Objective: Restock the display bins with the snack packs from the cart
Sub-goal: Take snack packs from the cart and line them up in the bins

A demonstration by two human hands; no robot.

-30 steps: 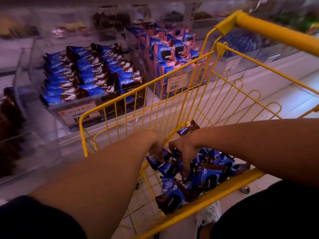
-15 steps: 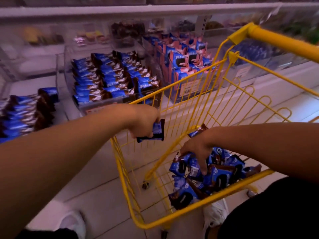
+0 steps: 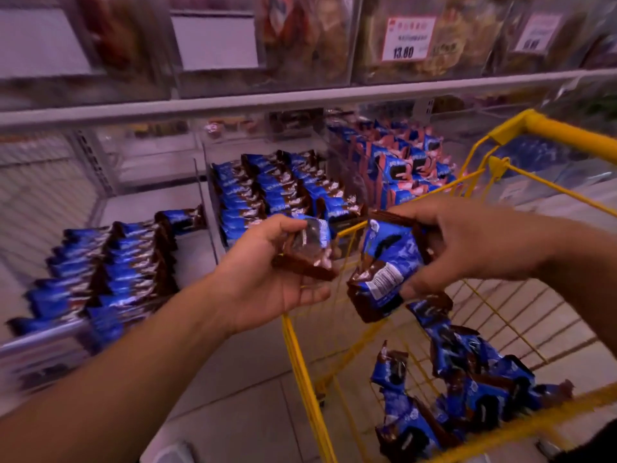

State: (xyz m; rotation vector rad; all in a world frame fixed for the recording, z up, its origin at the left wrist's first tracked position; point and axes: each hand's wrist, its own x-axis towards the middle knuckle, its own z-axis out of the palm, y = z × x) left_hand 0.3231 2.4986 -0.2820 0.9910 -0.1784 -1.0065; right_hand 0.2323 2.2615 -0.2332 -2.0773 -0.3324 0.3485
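One blue snack pack (image 3: 309,248) is gripped by the left hand (image 3: 267,279). A second pack (image 3: 384,269), at its 3 o'clock, is pinched by the right hand (image 3: 467,248). Both are held above the yellow cart (image 3: 300,355).

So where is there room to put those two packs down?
The left bin has bare floor behind its rows, by the lone pack at the back. The middle bin is packed tight and the pink bin looks full. The left hand and right hand each hold a pack over the cart.
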